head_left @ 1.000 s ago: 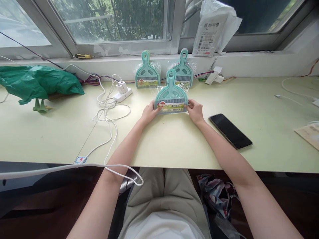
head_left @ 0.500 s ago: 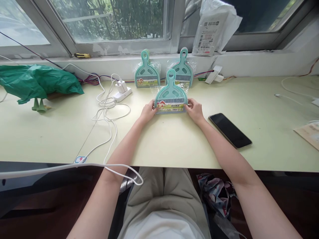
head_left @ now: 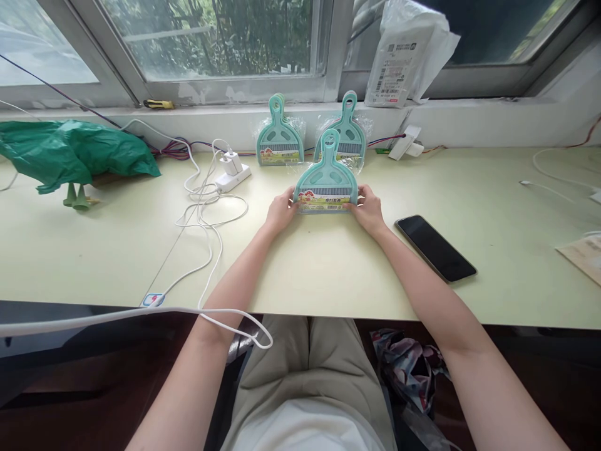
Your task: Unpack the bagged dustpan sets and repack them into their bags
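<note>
Left hand (head_left: 282, 212), right hand (head_left: 369, 210), each grip pinching one side of wrapped teal dustpan (head_left: 327, 178) (handle up), phone (head_left: 436, 248) at its 4 o'clock on desk (head_left: 323, 269)

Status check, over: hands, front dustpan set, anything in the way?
Left hand and right hand holding front dustpan set at lower sides. Handle up. White cable crosses left forearm in view.
</note>
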A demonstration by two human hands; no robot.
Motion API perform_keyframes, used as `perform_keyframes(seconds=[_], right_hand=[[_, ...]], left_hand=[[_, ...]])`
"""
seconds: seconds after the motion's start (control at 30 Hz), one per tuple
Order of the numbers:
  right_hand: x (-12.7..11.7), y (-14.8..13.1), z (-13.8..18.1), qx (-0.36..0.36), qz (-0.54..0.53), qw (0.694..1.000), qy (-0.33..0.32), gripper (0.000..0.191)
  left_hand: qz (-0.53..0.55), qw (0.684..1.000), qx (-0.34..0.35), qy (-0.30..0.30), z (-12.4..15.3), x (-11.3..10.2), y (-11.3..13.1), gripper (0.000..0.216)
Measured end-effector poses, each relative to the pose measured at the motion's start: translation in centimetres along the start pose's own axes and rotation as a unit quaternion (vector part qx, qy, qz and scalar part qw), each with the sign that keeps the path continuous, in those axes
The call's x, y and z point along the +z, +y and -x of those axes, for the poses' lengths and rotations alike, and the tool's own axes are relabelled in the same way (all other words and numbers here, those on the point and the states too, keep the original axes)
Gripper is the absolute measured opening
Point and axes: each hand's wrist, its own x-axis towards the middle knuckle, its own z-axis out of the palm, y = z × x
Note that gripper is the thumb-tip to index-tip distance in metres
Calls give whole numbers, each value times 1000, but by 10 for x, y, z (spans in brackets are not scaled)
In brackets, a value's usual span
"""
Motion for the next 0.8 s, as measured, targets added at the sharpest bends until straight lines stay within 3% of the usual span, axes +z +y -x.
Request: perform_keyframes(seconds=[0.17, 0.5, 0.7, 0.8], right_hand=[[1, -1, 0, -29, 27, 999, -1, 35], [14, -2, -7, -27, 48, 998, 8, 33], [45, -9, -44, -22, 109, 994, 4, 28], [71, -17, -66, -30, 136, 990, -1, 29]], left_hand=[[-32, 999, -15, 23, 2, 1, 3, 39], [-66, 996, -42, 51, 3, -4, -5, 22], [-6, 980, -66, 189, 2, -12, -13, 31], [3, 977, -58, 204, -1, -16, -21, 30]])
